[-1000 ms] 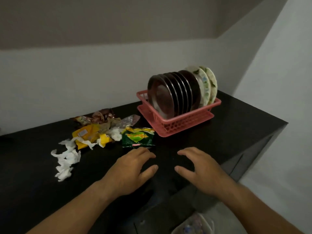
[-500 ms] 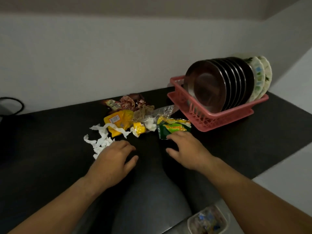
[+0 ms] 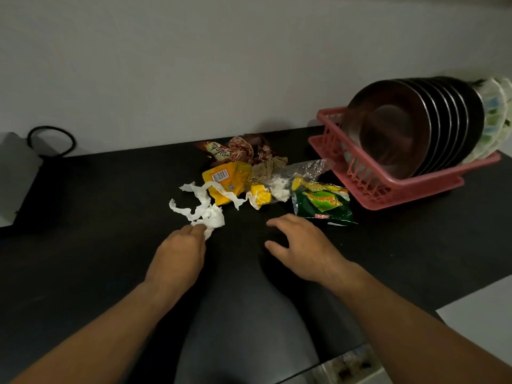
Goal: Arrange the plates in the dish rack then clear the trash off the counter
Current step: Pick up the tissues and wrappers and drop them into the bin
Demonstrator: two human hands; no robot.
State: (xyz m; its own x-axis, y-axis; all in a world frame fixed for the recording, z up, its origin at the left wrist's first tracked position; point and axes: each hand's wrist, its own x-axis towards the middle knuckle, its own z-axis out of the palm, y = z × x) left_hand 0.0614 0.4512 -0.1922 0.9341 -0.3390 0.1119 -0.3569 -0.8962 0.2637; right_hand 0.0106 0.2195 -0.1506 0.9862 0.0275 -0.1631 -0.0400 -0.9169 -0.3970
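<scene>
A pink dish rack (image 3: 410,187) stands at the right on the black counter (image 3: 83,245). It holds several dark steel plates (image 3: 393,128) on edge, with floral white plates (image 3: 496,120) behind them. Left of the rack lies a trash pile: a green snack packet (image 3: 321,203), a yellow wrapper (image 3: 224,178), a brown wrapper (image 3: 235,148), clear plastic (image 3: 307,167) and crumpled white tissue (image 3: 207,212). My left hand (image 3: 180,253) has its fingertips curled onto the near end of the tissue. My right hand (image 3: 302,245) hovers with spread fingers just in front of the green packet, holding nothing.
A black cable loop (image 3: 51,141) and a grey box (image 3: 13,173) sit at the far left by the wall. The counter's edge runs along the lower right, and a bin with wrappers (image 3: 352,364) shows below it.
The view swung left and down toward the trash. My left hand moved forward onto the white tissue. My right hand drew back a little from the green packet.
</scene>
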